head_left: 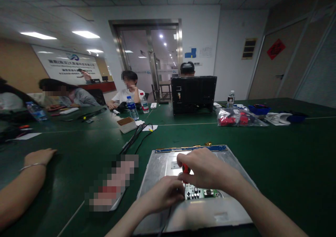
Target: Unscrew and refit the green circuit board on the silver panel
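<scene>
Under right hand (203,169) fingers, seemingly a red-handled screwdriver (186,168), upright on circuit board (202,193).

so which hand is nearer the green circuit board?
Left. Left hand touches the circuit board's left end; right hand is just above it, holding a red-handled screwdriver.

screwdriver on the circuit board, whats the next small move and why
Probably keep the red-handled screwdriver upright and turn it with the right hand. Its tip seems to meet the small circuit board on the metal panel, and the left hand rests at the board's edge, apparently steadying it. The screw itself is hidden.
</scene>
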`<state>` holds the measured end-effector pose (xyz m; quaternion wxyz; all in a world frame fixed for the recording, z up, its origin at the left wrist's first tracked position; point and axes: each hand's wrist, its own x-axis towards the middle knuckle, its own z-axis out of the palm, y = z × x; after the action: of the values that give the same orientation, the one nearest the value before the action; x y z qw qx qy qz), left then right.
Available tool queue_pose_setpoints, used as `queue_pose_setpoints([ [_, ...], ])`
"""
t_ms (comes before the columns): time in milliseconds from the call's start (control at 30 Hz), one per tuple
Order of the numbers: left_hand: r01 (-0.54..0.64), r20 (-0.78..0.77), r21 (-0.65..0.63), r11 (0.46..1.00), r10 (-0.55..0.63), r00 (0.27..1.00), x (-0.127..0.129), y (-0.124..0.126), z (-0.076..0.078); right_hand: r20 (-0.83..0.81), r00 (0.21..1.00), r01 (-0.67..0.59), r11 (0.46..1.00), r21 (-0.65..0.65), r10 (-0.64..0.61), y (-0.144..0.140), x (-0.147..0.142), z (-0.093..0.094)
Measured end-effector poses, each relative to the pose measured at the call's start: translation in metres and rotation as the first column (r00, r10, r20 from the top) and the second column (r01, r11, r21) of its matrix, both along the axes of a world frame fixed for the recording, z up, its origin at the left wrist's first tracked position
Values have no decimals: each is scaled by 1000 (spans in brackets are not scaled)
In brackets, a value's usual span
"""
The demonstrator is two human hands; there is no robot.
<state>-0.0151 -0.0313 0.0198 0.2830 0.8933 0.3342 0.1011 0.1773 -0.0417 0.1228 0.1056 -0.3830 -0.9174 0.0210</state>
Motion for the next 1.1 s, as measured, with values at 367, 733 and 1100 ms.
queue_pose_setpoints([
  [367,5,1,13,1000,-5,1000,-2,1,2,-32,999,36,999,-39,-37,1,5,6],
  [733,-22,-3,25,999,22,1000,-2,0,2,-43,996,80,997,-6,-80,4,9,9],
  [1100,16,-16,21,1000,-16,1000,-2,2,-2,-74,995,65,998,19,-64,7,10,5],
])
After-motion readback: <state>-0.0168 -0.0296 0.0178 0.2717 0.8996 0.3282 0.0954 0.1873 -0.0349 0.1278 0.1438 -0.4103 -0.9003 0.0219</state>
